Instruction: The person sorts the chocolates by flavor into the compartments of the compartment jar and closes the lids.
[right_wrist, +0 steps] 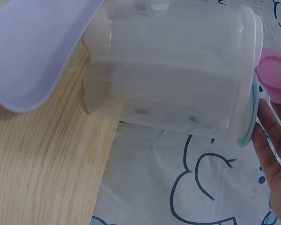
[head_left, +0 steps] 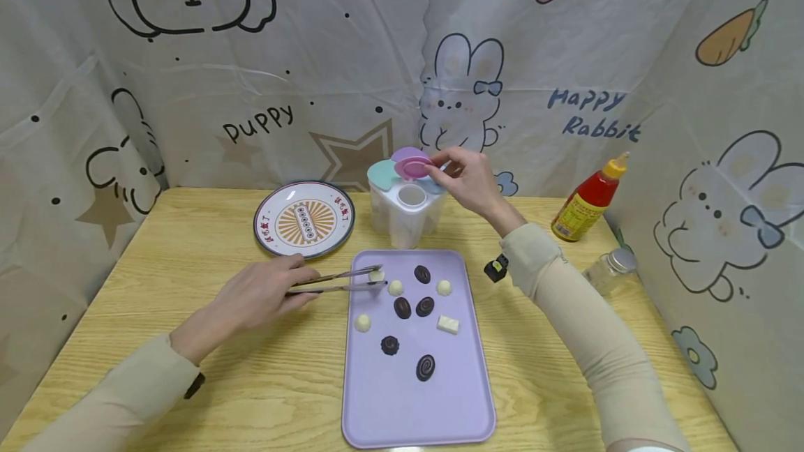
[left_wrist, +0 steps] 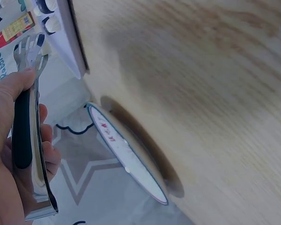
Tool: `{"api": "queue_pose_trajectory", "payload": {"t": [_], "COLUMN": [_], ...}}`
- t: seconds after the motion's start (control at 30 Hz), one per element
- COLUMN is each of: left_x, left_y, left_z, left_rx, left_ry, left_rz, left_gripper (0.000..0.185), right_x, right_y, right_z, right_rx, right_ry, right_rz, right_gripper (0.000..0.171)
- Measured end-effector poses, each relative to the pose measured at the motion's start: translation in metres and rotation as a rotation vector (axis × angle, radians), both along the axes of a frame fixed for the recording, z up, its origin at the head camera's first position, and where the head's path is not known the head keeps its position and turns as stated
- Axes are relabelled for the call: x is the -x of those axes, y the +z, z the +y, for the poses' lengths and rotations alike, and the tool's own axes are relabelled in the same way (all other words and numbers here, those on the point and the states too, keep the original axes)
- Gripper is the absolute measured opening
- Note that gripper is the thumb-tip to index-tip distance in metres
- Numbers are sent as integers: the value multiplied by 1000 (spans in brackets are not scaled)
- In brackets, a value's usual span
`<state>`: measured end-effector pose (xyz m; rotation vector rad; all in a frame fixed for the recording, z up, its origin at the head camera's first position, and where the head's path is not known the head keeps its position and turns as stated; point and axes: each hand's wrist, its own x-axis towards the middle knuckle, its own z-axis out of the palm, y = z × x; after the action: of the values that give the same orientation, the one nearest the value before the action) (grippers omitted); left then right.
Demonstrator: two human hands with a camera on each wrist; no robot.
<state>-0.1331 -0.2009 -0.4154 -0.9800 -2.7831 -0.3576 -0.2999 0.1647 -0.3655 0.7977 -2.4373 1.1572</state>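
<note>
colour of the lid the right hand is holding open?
Pink lid, clearest in the head view.

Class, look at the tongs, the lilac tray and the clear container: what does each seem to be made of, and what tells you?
Tongs: polished metal, mirror-like, with a dark, probably rubbery grip.
Tray: likely matte plastic, uniform lilac, moulded rounded rim.
Container: translucent, frosted-looking plastic; the pink lid looks like smooth plastic.
</note>
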Motion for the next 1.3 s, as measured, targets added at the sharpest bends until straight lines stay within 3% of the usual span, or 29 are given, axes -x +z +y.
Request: {"api": "queue_pose_trajectory", "payload": {"t": [0.27,0.47,0.63,0.83,1.0,1.3], "left_x": [15,34,50,68,81,92], "left_y": [23,45,60,74,83,82], "left_z": [9,18,24,34,41,46], "left_rx": [-35,-66,-86,-133,-103,-47], "left_ry": [-15,-36,-37,0,53,89], "left_rz": [65,144,158,92,4,-65], "left_gripper": [20,25,25,25,32,34], "right_x": [1,2,2,3,3,2], "right_y": [-1,-1,-1,-1,0,-1], "right_z": [1,2,2,2,1,0], "right_rx": [-1,-1,1,-3,-9,0], "right_ry": [-9,-16,-13,-14,-17,-12], "right_rz": [-2,-5,-6,-3,1,-5], "right_gripper": [15,15,15,15,15,14]}}
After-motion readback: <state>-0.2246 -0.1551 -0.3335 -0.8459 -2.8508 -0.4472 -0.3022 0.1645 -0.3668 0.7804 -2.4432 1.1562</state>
